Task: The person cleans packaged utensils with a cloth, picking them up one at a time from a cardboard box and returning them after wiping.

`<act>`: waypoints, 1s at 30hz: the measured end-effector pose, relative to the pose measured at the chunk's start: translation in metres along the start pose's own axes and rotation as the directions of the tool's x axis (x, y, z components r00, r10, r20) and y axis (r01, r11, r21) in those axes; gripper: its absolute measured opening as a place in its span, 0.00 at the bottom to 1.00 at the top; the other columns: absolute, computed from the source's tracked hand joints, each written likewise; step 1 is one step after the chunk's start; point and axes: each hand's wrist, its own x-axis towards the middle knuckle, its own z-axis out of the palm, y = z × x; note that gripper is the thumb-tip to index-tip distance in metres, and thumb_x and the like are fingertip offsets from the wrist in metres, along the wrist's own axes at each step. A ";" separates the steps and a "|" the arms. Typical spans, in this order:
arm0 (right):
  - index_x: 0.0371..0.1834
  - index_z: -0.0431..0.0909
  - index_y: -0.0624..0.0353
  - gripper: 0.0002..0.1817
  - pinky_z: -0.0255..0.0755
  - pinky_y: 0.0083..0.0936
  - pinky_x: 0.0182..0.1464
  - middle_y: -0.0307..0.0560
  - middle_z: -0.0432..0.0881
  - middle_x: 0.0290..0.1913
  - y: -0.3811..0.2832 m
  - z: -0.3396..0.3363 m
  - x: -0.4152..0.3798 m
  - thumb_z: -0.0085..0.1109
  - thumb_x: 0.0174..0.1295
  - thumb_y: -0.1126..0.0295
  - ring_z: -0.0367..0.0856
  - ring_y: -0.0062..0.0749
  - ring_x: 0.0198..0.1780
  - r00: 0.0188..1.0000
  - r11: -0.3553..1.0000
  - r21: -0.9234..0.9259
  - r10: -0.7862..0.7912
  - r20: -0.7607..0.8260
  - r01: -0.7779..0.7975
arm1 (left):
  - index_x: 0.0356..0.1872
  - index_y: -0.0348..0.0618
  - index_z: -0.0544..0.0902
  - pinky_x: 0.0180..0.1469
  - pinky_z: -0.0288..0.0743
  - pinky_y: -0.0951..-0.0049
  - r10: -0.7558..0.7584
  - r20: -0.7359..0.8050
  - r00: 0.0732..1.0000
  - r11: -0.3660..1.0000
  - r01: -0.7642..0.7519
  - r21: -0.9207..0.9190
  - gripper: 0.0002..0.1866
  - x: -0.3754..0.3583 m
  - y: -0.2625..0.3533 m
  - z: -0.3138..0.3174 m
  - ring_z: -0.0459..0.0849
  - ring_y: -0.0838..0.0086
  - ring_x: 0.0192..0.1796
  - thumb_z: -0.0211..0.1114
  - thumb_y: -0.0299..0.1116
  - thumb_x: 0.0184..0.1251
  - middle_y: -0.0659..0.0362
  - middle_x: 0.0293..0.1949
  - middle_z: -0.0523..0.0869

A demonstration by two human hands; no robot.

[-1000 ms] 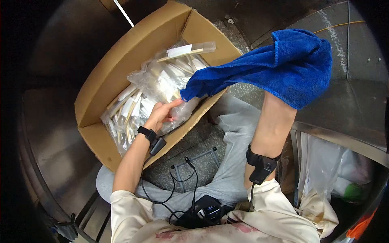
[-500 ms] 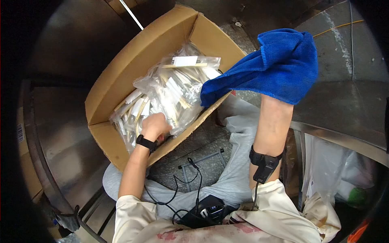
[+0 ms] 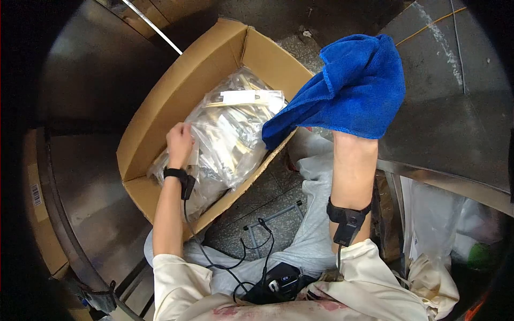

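An open cardboard box (image 3: 187, 80) stands in front of me, tilted in view. Inside lie clear plastic bags (image 3: 230, 134) holding light sticks and white pieces; one packet with a white label (image 3: 238, 97) rests on top. My left hand (image 3: 180, 143) is in the box at the left edge of the bags, its fingers curled against the plastic. A blue cloth (image 3: 358, 88) covers my right hand, whose fingers are hidden beneath it. The cloth's lower left corner hangs over the box's right edge.
Grey-clad legs (image 3: 316, 224) frame the box's near side. Black cables (image 3: 225, 265) run from the left wrist strap to a device in the lap. Metal panels stand on both sides. Plastic bags (image 3: 439, 214) lie in a compartment at the right.
My left hand has moved up and left along the bags, and the plastic now spreads over more of the contents. The cloth and my right arm have shifted slightly left.
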 end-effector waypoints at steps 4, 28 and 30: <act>0.35 0.79 0.52 0.25 0.73 0.27 0.24 0.44 0.81 0.26 -0.002 0.000 -0.001 0.41 0.76 0.44 0.80 0.33 0.24 1.000 0.999 -0.028 -0.019 -0.016 0.018 | 0.28 0.33 0.79 0.25 0.72 0.71 -0.056 -0.019 0.998 0.995 0.054 -0.080 0.21 -0.010 0.017 -0.040 0.78 0.76 0.18 0.55 0.40 0.79 0.59 0.17 0.78; 0.33 0.78 0.53 0.25 0.72 0.26 0.24 0.45 0.79 0.25 0.001 -0.001 -0.003 0.40 0.77 0.47 0.77 0.33 0.22 0.994 1.000 0.008 0.022 -0.106 -0.021 | 0.33 0.32 0.83 0.37 0.73 0.68 -0.057 -0.219 0.974 0.980 0.096 0.173 0.21 -0.045 0.037 -0.096 0.80 0.69 0.32 0.58 0.43 0.78 0.55 0.33 0.84; 0.33 0.78 0.53 0.25 0.71 0.26 0.23 0.44 0.78 0.24 0.003 -0.002 -0.003 0.40 0.77 0.46 0.77 0.33 0.22 0.994 1.000 -0.012 0.018 -0.110 -0.020 | 0.32 0.34 0.83 0.37 0.73 0.70 -0.229 -0.221 0.948 0.963 0.187 -0.195 0.21 -0.044 0.040 -0.093 0.80 0.73 0.31 0.58 0.44 0.79 0.57 0.33 0.85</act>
